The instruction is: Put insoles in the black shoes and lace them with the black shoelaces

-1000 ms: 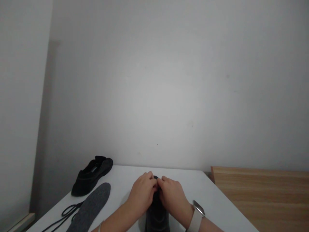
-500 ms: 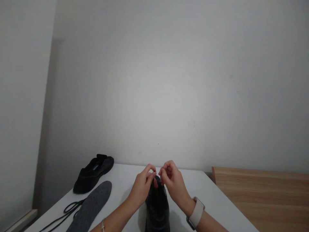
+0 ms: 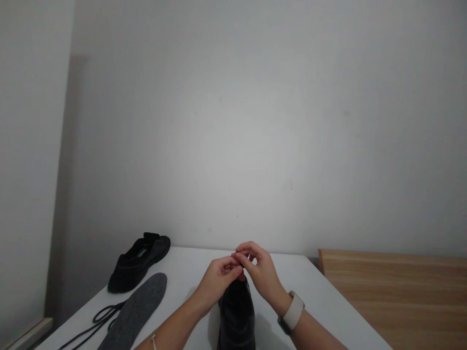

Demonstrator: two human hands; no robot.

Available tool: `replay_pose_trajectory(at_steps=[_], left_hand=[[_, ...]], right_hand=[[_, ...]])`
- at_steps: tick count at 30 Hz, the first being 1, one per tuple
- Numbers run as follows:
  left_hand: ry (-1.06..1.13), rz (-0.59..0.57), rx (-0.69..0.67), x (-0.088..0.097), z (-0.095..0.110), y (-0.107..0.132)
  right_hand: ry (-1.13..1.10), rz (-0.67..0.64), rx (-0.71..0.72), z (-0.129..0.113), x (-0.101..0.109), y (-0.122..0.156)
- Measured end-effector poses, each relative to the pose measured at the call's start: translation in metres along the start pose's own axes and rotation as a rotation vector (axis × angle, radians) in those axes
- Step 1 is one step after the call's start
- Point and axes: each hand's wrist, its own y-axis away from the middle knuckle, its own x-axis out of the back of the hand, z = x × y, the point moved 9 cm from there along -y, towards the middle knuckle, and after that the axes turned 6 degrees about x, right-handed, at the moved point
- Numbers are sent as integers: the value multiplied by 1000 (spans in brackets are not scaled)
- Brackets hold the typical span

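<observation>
A black shoe [image 3: 237, 316] stands at the bottom middle, its heel end toward me. Over its far end, my left hand [image 3: 218, 279] is closed in a pinch, thumb pressed toward the fingers. My right hand [image 3: 260, 270], with a watch on its wrist, pinches thumb to fingertips just above the left one. The fingertips of both hands meet over the shoe. Whatever thin thing lies between them is too small to make out. The shoe's far end is partly hidden behind the hands.
A second black shoe [image 3: 136, 265] stands on the left of the white table [image 3: 288, 282]. Near it lie a grey insole [image 3: 140, 308] and a black shoelace [image 3: 100, 320]. A wooden board [image 3: 394, 291] is at the right, and a wall [image 3: 233, 121] rises behind.
My hands were slightly apart and have come together over the shoe's far end. The right hand has moved left, its fingertips meeting the left hand's. The view has shifted a little.
</observation>
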Motion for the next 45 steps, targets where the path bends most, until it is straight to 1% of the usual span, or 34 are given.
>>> replay_pose_trajectory(at_steps=[4,8,12,15,18,21,23,26,28,29,31,33,35,36,38,39,41,43,45], left_hand=[[-55,86,7,10,-4,1],[-17,94,27,11,-9,0],[-26,109,16,7,-5,1],[-52,116,13,5,-2,3],[-81,115,16,5,0,5],[-115,104,17,6,1,5],[-110,88,41,8,-3,4],[-44,46,96,9,-10,3],[-41,35,105,10,-11,4],[-77,34,96,10,-9,6],[-235,52,42,10,1,9],[-496,113,-76,11,16,13],[-804,150,-258,3,33,20],[-950,141,-362,-4,39,24],[-1178,81,-555,-21,40,33],[-1252,59,-634,-26,38,37],[-1321,69,-736,-30,34,42],[-1323,118,-775,-28,32,44],[-1292,177,-760,-23,33,44]], right_hand=[[-153,-6,-50,14,-1,11],[-206,-26,-95,30,0,27],[-191,51,-137,40,6,33],[-199,100,-163,43,8,34],[-193,94,-171,40,5,35],[-111,79,-127,30,6,35],[-35,92,-66,21,10,35],[74,82,44,5,15,37],[134,30,127,-5,15,41],[160,-15,163,-9,13,43],[197,-108,195,-10,9,49],[192,-142,154,-3,8,51],[137,-116,65,9,9,48],[96,-109,23,15,9,45],[7,-144,-33,24,0,38],[-40,-180,-48,27,-7,35],[-132,-240,-81,29,-19,31],[-217,-235,-137,33,-24,29],[-269,-178,-186,36,-22,28]])
